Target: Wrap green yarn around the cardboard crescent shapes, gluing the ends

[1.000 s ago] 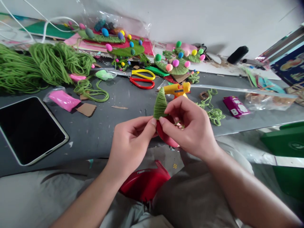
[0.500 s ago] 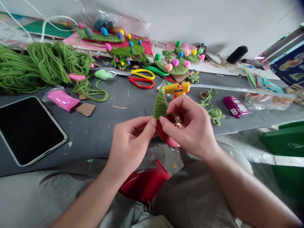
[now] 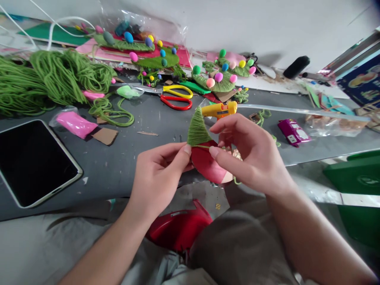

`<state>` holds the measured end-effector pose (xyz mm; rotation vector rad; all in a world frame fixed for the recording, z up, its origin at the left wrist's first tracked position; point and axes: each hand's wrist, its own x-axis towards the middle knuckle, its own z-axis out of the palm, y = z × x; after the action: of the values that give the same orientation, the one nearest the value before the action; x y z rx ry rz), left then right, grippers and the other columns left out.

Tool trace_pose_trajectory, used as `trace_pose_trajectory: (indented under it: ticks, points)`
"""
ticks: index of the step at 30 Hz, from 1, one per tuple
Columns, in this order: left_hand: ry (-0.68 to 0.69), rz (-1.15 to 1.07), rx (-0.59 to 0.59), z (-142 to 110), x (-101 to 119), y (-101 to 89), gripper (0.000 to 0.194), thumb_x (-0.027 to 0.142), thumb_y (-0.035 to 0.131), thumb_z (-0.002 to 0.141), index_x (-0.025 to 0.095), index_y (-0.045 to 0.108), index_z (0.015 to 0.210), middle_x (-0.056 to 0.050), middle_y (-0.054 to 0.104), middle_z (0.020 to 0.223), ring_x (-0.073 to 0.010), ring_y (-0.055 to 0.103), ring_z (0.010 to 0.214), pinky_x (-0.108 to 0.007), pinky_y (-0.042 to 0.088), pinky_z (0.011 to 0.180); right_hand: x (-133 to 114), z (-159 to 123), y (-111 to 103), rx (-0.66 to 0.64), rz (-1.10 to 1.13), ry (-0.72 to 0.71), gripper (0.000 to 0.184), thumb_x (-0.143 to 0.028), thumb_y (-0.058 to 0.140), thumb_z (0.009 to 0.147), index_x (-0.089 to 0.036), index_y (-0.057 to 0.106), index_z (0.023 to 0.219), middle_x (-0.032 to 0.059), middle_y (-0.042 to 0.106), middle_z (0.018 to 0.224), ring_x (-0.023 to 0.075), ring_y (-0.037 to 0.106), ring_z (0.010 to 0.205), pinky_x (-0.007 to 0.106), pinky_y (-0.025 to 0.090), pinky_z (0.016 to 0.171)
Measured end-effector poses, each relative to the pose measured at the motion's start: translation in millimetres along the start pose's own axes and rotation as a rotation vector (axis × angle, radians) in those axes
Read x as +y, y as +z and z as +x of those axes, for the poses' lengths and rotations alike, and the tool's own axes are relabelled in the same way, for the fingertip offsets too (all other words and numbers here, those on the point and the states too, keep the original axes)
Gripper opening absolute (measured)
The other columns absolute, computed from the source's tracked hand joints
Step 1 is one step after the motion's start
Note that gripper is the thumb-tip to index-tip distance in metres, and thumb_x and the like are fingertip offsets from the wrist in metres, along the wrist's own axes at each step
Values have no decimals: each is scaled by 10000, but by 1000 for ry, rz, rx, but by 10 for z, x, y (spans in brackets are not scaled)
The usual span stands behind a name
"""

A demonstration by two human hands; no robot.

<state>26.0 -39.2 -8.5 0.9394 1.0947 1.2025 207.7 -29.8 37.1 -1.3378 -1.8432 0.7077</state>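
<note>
A leaf-shaped red card (image 3: 208, 164) is held over the table's front edge, its pointed upper part wound with green yarn (image 3: 197, 130). My left hand (image 3: 160, 174) pinches the card's left side between thumb and fingers, just where the winding ends. From there a strand of yarn crosses the red face to my right hand (image 3: 252, 154), whose thumb and curled fingers close on it. More loose yarn shows below that hand, partly hidden by it. Directly behind lies a yellow glue gun (image 3: 219, 109). Scissors (image 3: 177, 97) with red and yellow handles rest farther back on the left.
A tablet (image 3: 38, 158), a pink packet (image 3: 76, 123) and a brown card piece (image 3: 105, 135) lie left. Green yarn skeins (image 3: 59, 77) fill the back left. Yarn-wrapped pieces with colored balls (image 3: 218, 81) stand behind. A purple packet (image 3: 293, 132) sits right.
My right hand has moved right and away from the left hand, drawing the strand across the card. More of the red face now shows, and the card has shifted slightly left.
</note>
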Motion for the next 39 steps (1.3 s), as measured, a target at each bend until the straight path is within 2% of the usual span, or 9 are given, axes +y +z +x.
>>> trace_pose_trajectory:
  ticks: [5,9,16,21,28,31,33,36,39]
  points:
    - [37,-16,71,57,0,-35,150,339,769,829,220,810,910,-36,786,826,-228,759,751,-346,658,685,138,12,-184,-127,-207,-34,456,-281,743,818,-265,631,1260,52,671,1238,255,650,1017,398,552,843]
    - [82,22,108,89,-9,-70,127,318,773,819,227,810,899,-25,785,827,-218,753,727,-336,661,672,213,17,-259,-232,-231,35,334,-359,712,877,-251,708,1193,28,744,1127,229,691,972,358,560,854]
    - [78,73,118,140,2,-143,131,313,792,798,231,816,897,-26,778,823,-200,743,710,-296,653,650,172,17,-265,-199,-188,51,181,-291,614,945,-239,775,1012,18,773,995,182,701,864,239,500,571]
    - [93,70,151,204,6,-214,131,290,801,784,230,816,899,-18,767,795,-182,730,685,-278,648,655,250,43,-337,-150,-255,41,186,-336,624,941,-242,754,1036,19,768,953,177,676,778,287,511,644]
    - [114,42,179,274,27,-257,92,265,811,779,217,811,858,-11,784,816,-170,741,694,-254,642,663,357,46,-420,-65,-276,28,186,-351,641,934,-251,735,1059,36,751,1051,215,677,900,343,521,733]
    - [134,8,187,291,51,-261,83,232,801,791,184,807,858,-23,787,803,-163,741,684,-253,638,649,364,27,-415,-133,-254,-6,249,-371,704,894,-254,730,1113,40,737,1058,211,672,898,339,516,725]
    - [150,2,184,302,68,-272,78,218,790,800,173,804,862,-29,784,781,-170,739,662,-274,641,631,387,19,-417,-181,-255,-18,194,-338,684,910,-249,743,1072,38,735,1014,198,663,859,331,503,699]
    - [170,3,184,317,86,-306,57,212,782,805,184,800,852,-26,782,776,-188,747,669,-306,650,623,448,12,-453,-118,-275,27,148,-325,622,948,-239,742,963,37,734,953,187,646,800,333,487,676]
    - [195,2,214,336,96,-346,37,221,783,804,199,796,830,-10,773,751,-186,745,655,-313,652,609,504,-6,-531,-58,-255,93,194,-413,647,928,-239,711,986,40,733,969,197,653,819,346,512,720]
